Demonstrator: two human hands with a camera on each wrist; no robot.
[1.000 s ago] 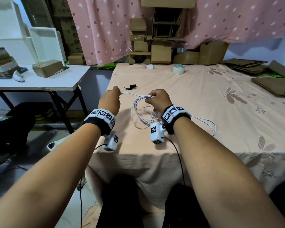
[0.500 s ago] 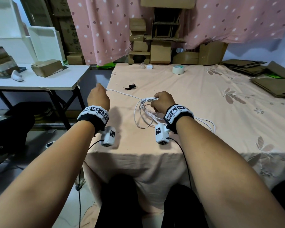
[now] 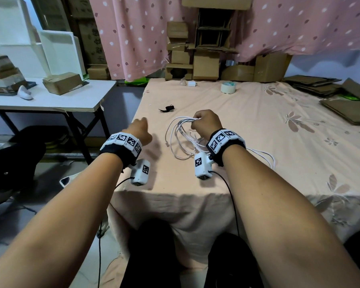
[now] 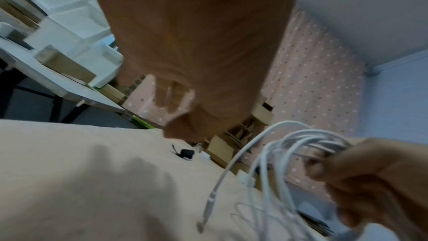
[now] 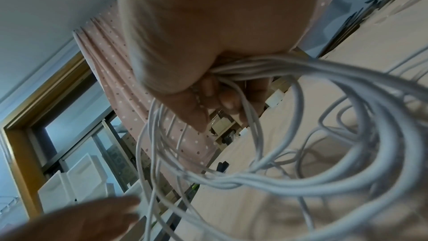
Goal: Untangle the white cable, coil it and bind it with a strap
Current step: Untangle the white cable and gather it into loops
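Since half a second ago, left hand (image 3: 140, 129) let go of the cable end; I read its fingers as relaxed, holding nothing, hovering left of the loops. Right hand (image 3: 206, 123) is fisted around the top of the white cable (image 3: 179, 138). The cable is thin, smooth and round, gathered in several loose oval loops draping onto the peach floral cloth (image 3: 258, 125). Its free plug end (image 4: 206, 210) hangs down, tip at the cloth. Black strap (image 3: 167, 109) lies beyond, well apart.

The left hand (image 4: 197, 52) hangs empty at twelve o'clock over the bed (image 4: 81, 180); at four o'clock the right hand (image 4: 370, 180) grips the looped cable (image 4: 261, 153).
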